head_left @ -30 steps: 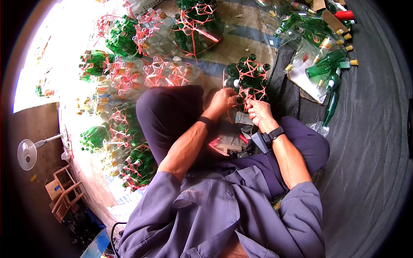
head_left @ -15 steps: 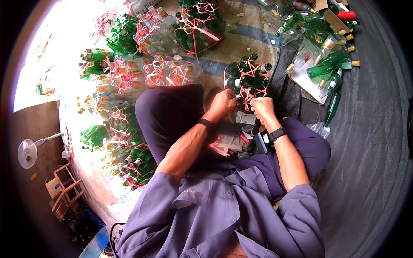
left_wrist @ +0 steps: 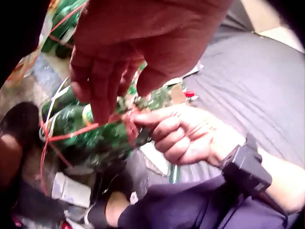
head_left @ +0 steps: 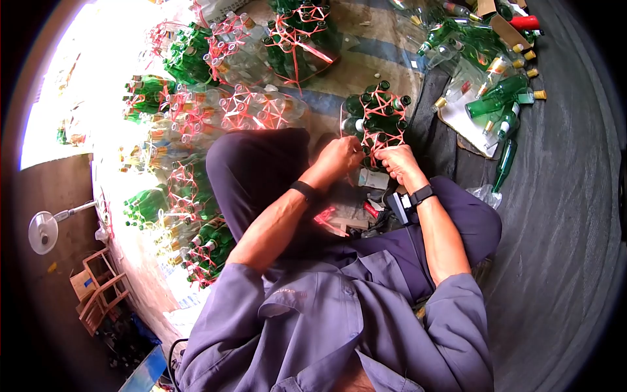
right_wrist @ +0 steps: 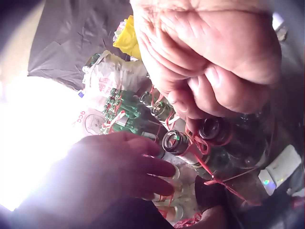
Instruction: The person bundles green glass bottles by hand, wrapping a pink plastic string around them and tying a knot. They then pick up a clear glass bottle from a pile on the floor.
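A bundle of green glass bottles (head_left: 385,121) stands upright between the person's feet, its necks laced together with pink plastic twine (head_left: 379,138). My right hand (head_left: 397,162) pinches the twine at the near side of the bundle, the other fingers curled in. In the right wrist view a loop of twine (right_wrist: 202,145) lies around the bottle necks just below that hand. My left hand (head_left: 339,157) is at the bundle's near left corner. Its fingers (left_wrist: 102,86) point down, thumb apart from them, fingertips right by a stretched strand in the left wrist view.
Tied bundles of clear bottles (head_left: 261,108) and green bottles (head_left: 186,55) stand to the left and ahead. Loose bottles (head_left: 503,91) lie at the front right beside cardboard (head_left: 467,130). A small white box (left_wrist: 71,190) sits near the bundle. Black cloth (head_left: 555,228) covers the right side.
The left hand has lifted slightly from the bundle's corner and shifted a little right. The right hand stays at the twine, its wrist turned somewhat. The bundle has hardly moved.
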The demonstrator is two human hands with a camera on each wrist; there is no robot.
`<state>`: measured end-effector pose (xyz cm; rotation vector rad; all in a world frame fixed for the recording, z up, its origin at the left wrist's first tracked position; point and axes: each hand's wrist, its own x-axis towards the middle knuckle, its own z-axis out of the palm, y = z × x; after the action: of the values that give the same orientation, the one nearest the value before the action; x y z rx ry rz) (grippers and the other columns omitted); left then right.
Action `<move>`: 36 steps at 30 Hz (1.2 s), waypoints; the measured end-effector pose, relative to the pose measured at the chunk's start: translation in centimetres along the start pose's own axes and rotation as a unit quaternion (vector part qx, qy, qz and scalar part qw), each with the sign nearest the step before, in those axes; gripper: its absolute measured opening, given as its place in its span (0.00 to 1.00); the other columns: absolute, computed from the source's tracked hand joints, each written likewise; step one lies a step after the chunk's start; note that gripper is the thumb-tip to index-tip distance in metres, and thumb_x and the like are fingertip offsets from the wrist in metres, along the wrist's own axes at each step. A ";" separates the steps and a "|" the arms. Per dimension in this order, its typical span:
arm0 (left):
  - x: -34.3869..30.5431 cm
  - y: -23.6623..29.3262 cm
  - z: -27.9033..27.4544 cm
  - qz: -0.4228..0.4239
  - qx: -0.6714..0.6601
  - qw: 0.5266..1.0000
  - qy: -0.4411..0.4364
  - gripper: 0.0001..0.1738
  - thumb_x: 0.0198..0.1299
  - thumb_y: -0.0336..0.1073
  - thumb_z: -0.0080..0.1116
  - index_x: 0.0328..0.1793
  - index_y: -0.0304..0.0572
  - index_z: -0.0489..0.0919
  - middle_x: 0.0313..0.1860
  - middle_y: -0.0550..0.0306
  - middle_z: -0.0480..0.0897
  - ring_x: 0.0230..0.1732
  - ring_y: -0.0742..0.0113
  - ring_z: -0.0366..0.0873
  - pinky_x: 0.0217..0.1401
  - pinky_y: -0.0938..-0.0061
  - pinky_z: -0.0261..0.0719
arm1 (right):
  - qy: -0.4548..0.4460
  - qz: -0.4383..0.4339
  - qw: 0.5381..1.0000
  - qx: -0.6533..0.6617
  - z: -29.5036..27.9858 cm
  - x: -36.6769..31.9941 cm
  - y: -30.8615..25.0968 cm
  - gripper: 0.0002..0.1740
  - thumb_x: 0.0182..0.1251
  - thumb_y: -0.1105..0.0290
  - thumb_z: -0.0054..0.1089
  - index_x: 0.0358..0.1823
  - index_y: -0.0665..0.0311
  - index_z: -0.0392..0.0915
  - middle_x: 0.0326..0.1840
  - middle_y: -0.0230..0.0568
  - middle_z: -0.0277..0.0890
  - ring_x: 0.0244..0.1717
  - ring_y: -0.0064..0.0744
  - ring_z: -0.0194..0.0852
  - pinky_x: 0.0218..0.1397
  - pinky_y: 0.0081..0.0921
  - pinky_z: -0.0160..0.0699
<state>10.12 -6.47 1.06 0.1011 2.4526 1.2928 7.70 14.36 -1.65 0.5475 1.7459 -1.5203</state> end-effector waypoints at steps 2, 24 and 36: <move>-1.0 2.8 -2.3 0.027 0.012 1.000 -0.003 0.13 0.59 0.37 0.61 0.41 0.32 0.82 0.28 0.42 0.85 0.34 0.51 0.87 0.39 0.60 0.82 | 0.001 0.010 1.000 0.003 0.1 0.1 -0.2 0.07 0.61 0.66 0.67 0.28 0.59 0.81 0.16 0.25 0.70 0.09 0.16 0.58 0.10 0.18 0.53; -4.5 1.4 2.6 0.044 0.006 0.998 -0.050 0.25 0.57 0.37 0.63 0.60 0.36 0.79 0.50 0.40 0.85 0.52 0.44 0.84 0.56 0.59 0.82 | 0.052 0.037 0.998 0.009 0.7 1.3 0.6 0.07 0.59 0.67 0.68 0.25 0.58 0.81 0.17 0.25 0.71 0.12 0.15 0.60 0.11 0.19 0.52; -3.5 1.1 3.2 0.035 0.027 0.997 -0.060 0.24 0.56 0.35 0.60 0.60 0.39 0.77 0.42 0.41 0.87 0.45 0.40 0.85 0.50 0.55 0.83 | 0.035 0.006 0.998 0.054 0.9 1.1 0.7 0.04 0.63 0.70 0.63 0.32 0.62 0.81 0.18 0.26 0.71 0.12 0.15 0.60 0.11 0.17 0.52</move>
<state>14.40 -4.16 1.27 0.2727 2.4002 1.2127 7.71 13.49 -3.00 0.6719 1.7161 -1.6121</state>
